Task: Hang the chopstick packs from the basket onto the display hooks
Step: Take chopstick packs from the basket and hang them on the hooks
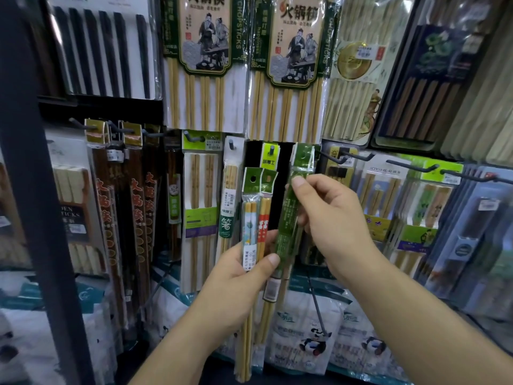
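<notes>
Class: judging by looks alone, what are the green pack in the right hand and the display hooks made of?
Green pack: apparently clear glossy plastic film over green printed card; it glints and sticks show through. Display hooks: seemingly dark-coated metal wire, thin and rigid with upturned tips; the coating type is unclear.

A shop aisle selling tableware: a display wall packed with retail chopstick packs (205, 65) hung in rows from dark metal hooks (358, 156), each in printed cardboard-and-plastic packaging, several bearing white price stickers (229, 196). Below them, bagged goods with panda print (313, 343) are stacked on a shelf, and a dark shelving upright (33, 162) frames the left side
</notes>
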The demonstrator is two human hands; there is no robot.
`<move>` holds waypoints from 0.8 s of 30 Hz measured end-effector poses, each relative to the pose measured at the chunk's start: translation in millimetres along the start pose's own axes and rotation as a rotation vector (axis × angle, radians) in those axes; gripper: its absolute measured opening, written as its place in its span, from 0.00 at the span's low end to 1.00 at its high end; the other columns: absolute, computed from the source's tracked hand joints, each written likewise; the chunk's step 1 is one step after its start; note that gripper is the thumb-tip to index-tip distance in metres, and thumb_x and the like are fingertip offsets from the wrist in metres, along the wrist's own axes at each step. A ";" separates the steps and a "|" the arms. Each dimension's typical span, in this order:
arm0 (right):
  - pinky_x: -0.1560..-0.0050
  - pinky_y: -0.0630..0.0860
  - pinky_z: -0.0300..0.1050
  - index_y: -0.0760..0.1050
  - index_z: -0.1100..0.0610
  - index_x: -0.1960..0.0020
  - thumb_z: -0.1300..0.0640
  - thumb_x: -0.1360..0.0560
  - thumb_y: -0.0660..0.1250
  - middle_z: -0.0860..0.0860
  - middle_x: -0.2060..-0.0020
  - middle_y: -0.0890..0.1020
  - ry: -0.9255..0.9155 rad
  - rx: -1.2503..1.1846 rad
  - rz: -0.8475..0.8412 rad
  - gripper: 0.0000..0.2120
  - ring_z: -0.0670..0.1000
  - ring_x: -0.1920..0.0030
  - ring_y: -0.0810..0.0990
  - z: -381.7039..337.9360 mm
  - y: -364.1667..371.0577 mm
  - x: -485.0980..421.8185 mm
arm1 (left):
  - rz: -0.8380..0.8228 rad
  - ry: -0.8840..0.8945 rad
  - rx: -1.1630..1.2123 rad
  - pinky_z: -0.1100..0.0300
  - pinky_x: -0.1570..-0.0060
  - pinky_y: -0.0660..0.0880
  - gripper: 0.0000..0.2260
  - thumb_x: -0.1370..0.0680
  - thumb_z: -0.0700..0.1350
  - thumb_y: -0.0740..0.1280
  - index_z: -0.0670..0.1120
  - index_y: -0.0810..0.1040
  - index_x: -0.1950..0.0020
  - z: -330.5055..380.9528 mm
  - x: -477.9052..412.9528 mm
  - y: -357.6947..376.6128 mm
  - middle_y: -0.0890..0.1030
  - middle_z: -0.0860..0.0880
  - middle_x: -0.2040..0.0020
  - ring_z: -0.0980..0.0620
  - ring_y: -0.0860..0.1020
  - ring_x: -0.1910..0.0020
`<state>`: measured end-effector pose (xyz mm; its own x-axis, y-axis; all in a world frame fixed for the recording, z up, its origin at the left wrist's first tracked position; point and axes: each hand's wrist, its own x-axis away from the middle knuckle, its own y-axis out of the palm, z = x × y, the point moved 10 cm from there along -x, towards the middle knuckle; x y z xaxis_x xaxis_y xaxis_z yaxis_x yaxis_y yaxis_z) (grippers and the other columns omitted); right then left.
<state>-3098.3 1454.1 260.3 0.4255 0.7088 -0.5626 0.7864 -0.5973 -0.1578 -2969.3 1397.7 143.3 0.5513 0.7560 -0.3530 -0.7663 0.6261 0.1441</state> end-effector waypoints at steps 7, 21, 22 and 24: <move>0.75 0.64 0.35 0.78 0.61 0.55 0.48 0.18 0.65 0.42 0.77 0.63 0.078 0.035 0.076 0.17 0.44 0.75 0.62 9.3 -11.3 -12.6 | 0.063 0.038 0.080 0.62 0.59 0.80 0.16 0.21 0.52 0.64 0.58 0.81 0.34 7.0 -4.7 -16.7 0.79 0.50 0.64 0.53 0.78 0.65; 0.75 0.65 0.35 0.70 0.59 0.62 0.49 0.18 0.65 0.43 0.78 0.60 0.103 -0.012 0.098 0.19 0.46 0.77 0.58 10.0 -12.3 -10.1 | 0.047 -0.049 0.212 0.65 0.78 0.62 0.17 0.21 0.58 0.70 0.45 0.70 0.48 2.5 -2.7 -11.7 0.74 0.51 0.66 0.56 0.65 0.74; 0.75 0.65 0.34 0.70 0.58 0.62 0.49 0.18 0.65 0.43 0.78 0.59 0.098 -0.012 0.093 0.18 0.45 0.77 0.58 9.2 -11.8 -10.4 | 0.046 -0.049 0.220 0.65 0.78 0.63 0.17 0.20 0.56 0.69 0.43 0.69 0.49 -0.4 -3.9 -12.8 0.75 0.50 0.66 0.55 0.66 0.74; 0.75 0.66 0.34 0.71 0.60 0.61 0.49 0.18 0.65 0.43 0.79 0.59 0.101 -0.009 0.088 0.19 0.45 0.77 0.58 10.1 -10.9 -11.1 | 0.037 -0.042 0.202 0.64 0.77 0.65 0.10 0.20 0.52 0.65 0.46 0.73 0.48 0.2 -2.7 -11.7 0.76 0.49 0.65 0.55 0.69 0.73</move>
<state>-3116.1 1449.0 260.1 0.5360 0.6881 -0.4891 0.7475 -0.6561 -0.1038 -2961.7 1388.4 142.7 0.5403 0.7840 -0.3056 -0.7071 0.6199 0.3400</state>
